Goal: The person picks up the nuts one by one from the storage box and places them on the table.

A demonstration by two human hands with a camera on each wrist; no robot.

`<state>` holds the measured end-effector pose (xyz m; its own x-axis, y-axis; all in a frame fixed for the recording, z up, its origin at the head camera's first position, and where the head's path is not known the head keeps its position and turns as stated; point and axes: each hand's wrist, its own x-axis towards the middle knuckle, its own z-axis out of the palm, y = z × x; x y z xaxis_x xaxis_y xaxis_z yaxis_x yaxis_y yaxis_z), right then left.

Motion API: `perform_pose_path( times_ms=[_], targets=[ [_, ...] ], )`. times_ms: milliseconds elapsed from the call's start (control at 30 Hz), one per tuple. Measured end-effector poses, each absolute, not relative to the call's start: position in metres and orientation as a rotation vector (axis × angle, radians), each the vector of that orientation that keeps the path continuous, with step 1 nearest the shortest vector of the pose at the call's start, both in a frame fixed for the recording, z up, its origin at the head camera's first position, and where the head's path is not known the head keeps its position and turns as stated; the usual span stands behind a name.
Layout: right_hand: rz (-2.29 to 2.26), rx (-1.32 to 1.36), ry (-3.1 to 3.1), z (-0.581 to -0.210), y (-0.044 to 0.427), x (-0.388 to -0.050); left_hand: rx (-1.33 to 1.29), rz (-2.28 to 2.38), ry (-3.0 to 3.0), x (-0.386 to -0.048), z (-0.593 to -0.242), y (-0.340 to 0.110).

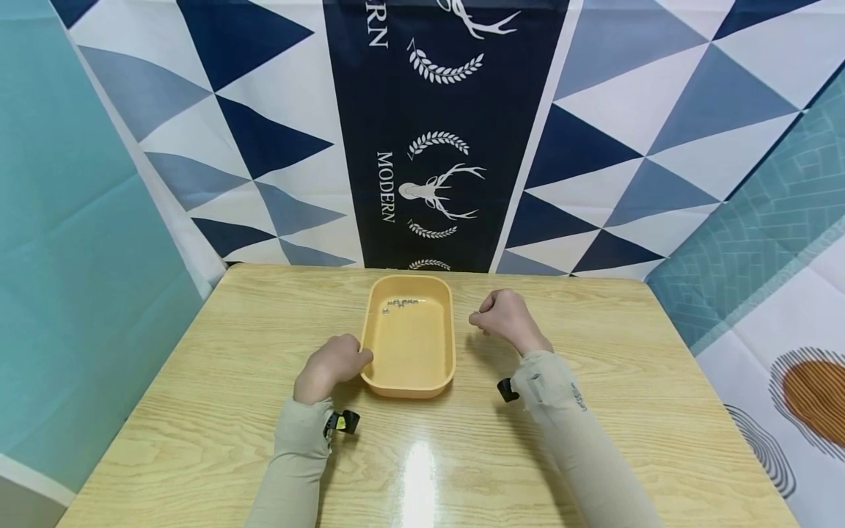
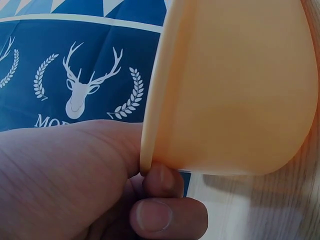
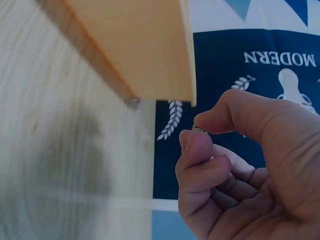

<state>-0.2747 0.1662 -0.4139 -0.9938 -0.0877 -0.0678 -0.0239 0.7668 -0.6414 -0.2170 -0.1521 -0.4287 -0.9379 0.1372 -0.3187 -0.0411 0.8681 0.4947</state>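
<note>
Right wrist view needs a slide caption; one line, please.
Right hand pinches a tiny object between thumb and forefinger, apart from the yellow tray on the wooden table.

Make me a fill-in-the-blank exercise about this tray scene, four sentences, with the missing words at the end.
1. The right hand pinches a small object between its index finger and its ____.
2. Of the two long sides of the tray in the head view, the left hand grips the ____ one.
3. Of the tray's near and far ends, the small shiny pieces lie closer to the ____ one.
4. The word printed beside the white stag head reads ____.

Missing words: thumb; left; far; MODERN.
</note>
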Motion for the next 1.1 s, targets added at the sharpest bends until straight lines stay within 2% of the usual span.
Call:
perform_pose_path(
  times_ms=[533,1100],
  targets=[
    [-0.956,-0.028,2.784,-0.443,0.183,-0.272,0.056,0.755,2.667,-0.217,-0.429,-0.151],
    [-0.893,0.018,2.778,-0.453,0.188,-0.272,0.050,0.775,2.658,-0.217,-0.429,-0.151]
  ],
)
